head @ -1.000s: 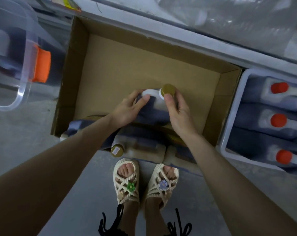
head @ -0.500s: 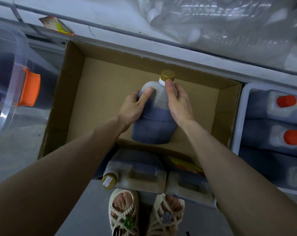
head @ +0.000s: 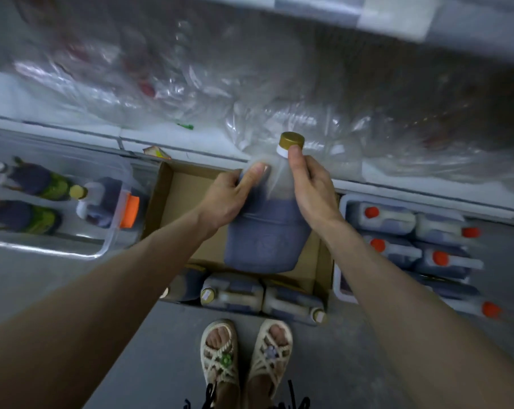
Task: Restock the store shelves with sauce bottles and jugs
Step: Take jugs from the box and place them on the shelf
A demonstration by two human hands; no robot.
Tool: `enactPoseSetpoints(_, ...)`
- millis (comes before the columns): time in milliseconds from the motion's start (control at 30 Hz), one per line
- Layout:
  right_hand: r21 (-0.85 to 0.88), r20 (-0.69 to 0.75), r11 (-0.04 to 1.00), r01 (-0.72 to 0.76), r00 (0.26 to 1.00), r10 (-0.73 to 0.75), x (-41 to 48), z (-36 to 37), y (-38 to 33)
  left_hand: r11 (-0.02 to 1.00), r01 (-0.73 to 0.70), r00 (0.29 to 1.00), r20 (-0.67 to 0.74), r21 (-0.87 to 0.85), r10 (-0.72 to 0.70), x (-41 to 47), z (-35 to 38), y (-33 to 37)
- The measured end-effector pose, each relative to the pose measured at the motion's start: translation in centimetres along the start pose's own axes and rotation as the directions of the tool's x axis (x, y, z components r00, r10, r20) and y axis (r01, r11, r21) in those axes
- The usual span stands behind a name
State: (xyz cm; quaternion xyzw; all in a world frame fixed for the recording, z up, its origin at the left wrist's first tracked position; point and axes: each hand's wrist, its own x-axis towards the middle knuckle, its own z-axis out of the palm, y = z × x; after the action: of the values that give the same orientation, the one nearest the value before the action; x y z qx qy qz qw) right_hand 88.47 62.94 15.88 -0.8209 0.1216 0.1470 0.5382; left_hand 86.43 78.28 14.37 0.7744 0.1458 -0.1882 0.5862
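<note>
Jug: we're holding the sauce jug (head: 267,234) upright over the cardboard box (head: 161,199), gold cap (head: 292,140) pointing to 12 o'clock.
Left hand: our left hand (head: 229,199) grips its shoulder from 9 o'clock.
Right hand: our right hand (head: 311,187) is clamped on from 3 o'clock, with the thumb just under the cap.
Box: spare jugs (head: 232,293) lie flat along its 6 o'clock edge.
Sides: red-capped jugs (head: 397,221) sit in a white tray (head: 342,202) at 3 o'clock, and a clear bin (head: 114,237) is at 9.
Shelf: the shelf (head: 73,134) at 12 o'clock carries crinkly plastic wrap (head: 249,84), pretty blurry.

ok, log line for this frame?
jug: upright, gold cap, held over cardboard box | left hand: grips its side | right hand: grips its neck | next: probably shelf
</note>
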Motion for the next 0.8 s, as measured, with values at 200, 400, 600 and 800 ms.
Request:
enactPoseSetpoints(200,0.020,-0.134,0.995,0.101,0.986,-0.098,-6.6,-8.1,-16.8,0.973,-0.200,0.978,-0.032,0.114,0.204,-7.7,-4.5,17.8)
enactPoseSetpoints(400,0.005,-0.310,0.970,0.244,0.922,-0.231,-13.5,-16.4,-32.9,0.879,-0.435,0.895,-0.018,0.198,0.447,-15.3,-8.1,35.4)
enactPoseSetpoints(600,-0.020,-0.443,0.907,0.421,0.810,-0.386,-19.2,-23.5,-45.8,0.779,-0.605,0.785,-0.042,0.163,0.618,-21.2,-10.4,49.5)
enactPoseSetpoints(800,-0.070,-0.509,0.852,0.520,0.715,-0.479,-22.0,-28.7,-53.5,0.693,-0.713,0.696,-0.015,0.108,0.718,-24.1,-11.3,58.4)
